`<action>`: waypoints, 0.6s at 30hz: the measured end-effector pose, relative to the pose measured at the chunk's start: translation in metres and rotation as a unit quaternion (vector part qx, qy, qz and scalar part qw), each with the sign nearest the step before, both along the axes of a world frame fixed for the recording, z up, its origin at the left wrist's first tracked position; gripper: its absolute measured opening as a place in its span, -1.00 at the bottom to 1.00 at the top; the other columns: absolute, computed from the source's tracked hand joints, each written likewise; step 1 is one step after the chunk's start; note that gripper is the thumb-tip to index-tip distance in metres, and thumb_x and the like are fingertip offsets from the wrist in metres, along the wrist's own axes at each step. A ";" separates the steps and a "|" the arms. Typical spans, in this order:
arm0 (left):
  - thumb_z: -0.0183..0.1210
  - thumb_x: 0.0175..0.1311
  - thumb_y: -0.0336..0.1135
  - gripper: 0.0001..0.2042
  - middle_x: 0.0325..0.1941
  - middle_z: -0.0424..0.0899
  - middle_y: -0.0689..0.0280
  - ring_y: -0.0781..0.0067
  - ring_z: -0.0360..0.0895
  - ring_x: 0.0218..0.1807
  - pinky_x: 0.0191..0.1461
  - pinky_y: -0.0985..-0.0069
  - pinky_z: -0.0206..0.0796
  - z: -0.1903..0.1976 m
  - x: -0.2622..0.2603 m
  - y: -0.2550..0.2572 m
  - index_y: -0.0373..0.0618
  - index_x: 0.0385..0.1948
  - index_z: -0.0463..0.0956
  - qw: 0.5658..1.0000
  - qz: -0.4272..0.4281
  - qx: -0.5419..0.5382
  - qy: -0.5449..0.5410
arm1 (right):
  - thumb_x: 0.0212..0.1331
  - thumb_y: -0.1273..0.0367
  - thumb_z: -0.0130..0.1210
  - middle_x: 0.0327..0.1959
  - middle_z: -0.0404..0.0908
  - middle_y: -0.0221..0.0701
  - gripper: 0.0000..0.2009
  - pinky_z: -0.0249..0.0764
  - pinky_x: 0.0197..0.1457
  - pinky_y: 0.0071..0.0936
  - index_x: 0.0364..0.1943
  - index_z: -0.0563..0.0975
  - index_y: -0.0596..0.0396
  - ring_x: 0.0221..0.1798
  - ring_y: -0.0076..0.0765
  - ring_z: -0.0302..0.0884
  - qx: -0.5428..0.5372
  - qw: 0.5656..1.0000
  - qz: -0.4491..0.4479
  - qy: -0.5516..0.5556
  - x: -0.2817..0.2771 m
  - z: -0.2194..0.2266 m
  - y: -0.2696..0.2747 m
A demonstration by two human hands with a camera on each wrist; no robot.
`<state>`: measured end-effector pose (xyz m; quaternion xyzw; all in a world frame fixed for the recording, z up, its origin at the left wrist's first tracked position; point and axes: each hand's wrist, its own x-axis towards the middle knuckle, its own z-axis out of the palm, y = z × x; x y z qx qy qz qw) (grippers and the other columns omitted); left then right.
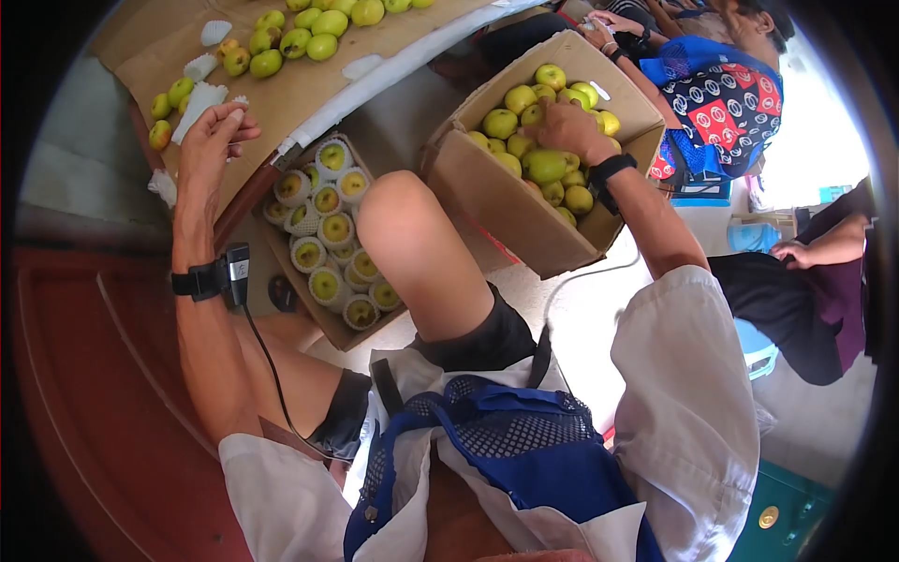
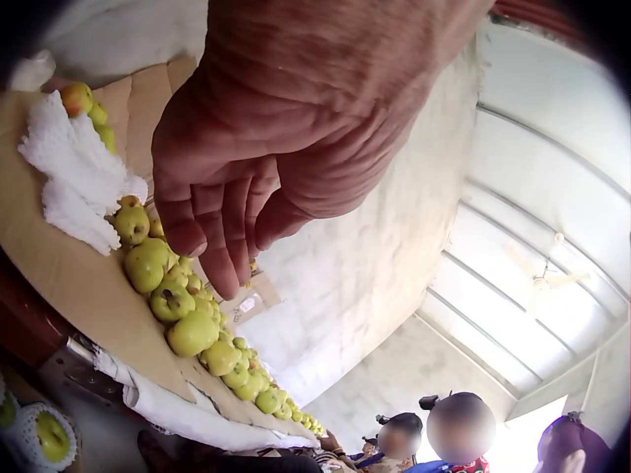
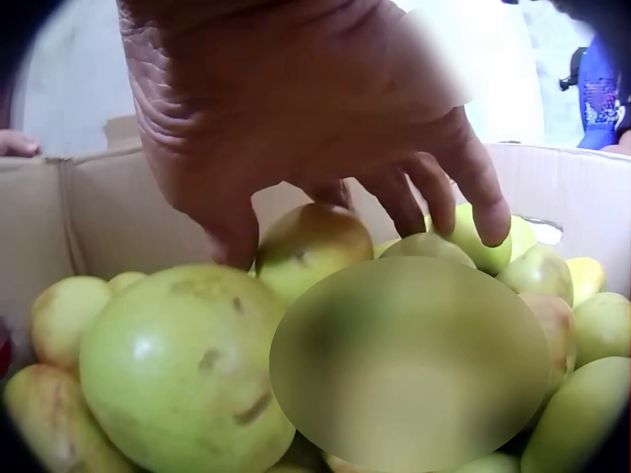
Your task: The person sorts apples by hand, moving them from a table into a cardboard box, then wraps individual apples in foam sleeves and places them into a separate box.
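Observation:
My right hand [image 1: 573, 131] reaches into an open cardboard box [image 1: 510, 211] of loose yellow-green apples [image 1: 545, 167]. In the right wrist view its thumb and fingers close around a blushed apple [image 3: 314, 254], while the outer fingers spread over others behind it. My left hand [image 1: 217, 136] hovers over the cardboard-covered table, next to white foam net sleeves [image 2: 69, 163]. Its fingers hang loosely bent, and nothing shows between them in the left wrist view. Between the table and my knee stands a carton of apples in foam nets [image 1: 335, 228].
More bare apples [image 1: 323, 47] lie along the table [image 1: 140, 56], whose near edge has a white wrapping [image 1: 375, 89]. A person in a patterned vest [image 1: 721, 103] sits beyond the box, and another in dark clothes [image 1: 805, 309] is at the right. A cable [image 1: 595, 272] crosses the floor.

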<state>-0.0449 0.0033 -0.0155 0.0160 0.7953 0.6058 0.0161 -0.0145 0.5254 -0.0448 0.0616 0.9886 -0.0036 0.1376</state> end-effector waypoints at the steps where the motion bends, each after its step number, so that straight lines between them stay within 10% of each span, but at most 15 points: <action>1: 0.13 0.54 -0.23 -0.75 -0.09 0.75 0.36 0.59 0.70 -0.07 -0.10 0.66 0.33 0.003 0.002 0.002 -0.13 0.08 0.59 1.000 0.003 -0.008 0.001 | 0.14 -0.15 0.29 0.45 0.34 0.08 -0.19 0.34 0.47 0.02 0.40 0.39 0.01 0.48 0.28 0.31 0.025 1.000 0.012 0.013 0.004 -0.002 -0.002; 12: 0.13 0.52 -0.23 -0.74 -0.11 0.75 0.33 0.58 0.70 -0.11 -0.16 0.61 0.31 0.001 0.001 0.007 -0.15 0.08 0.59 0.999 0.004 -0.048 0.009 | 0.07 -0.10 0.36 0.15 0.66 -0.04 -0.13 0.46 0.30 -0.20 0.41 0.38 0.10 0.28 0.04 0.57 -0.014 0.996 0.039 -0.076 -0.011 0.023 0.004; 17: 0.13 0.54 -0.20 -0.73 -0.12 0.74 0.36 0.59 0.68 -0.10 -0.14 0.64 0.28 0.004 0.002 0.007 -0.15 0.08 0.58 0.997 0.006 -0.070 0.013 | 0.05 0.06 0.41 0.09 0.67 -0.11 -0.16 0.71 -0.37 -0.22 0.44 0.32 -0.01 0.06 -0.02 0.68 -0.101 0.990 -0.028 -0.093 -0.004 0.037 -0.002; 18: 0.13 0.54 -0.20 -0.73 -0.13 0.74 0.36 0.59 0.68 -0.10 -0.14 0.64 0.28 0.005 0.002 0.008 -0.14 0.08 0.58 0.997 0.007 -0.071 0.013 | 0.04 0.07 0.42 0.08 0.67 -0.09 -0.15 0.67 -0.21 -0.20 0.44 0.32 0.02 0.07 -0.02 0.68 -0.117 0.987 -0.038 -0.101 -0.004 0.040 -0.003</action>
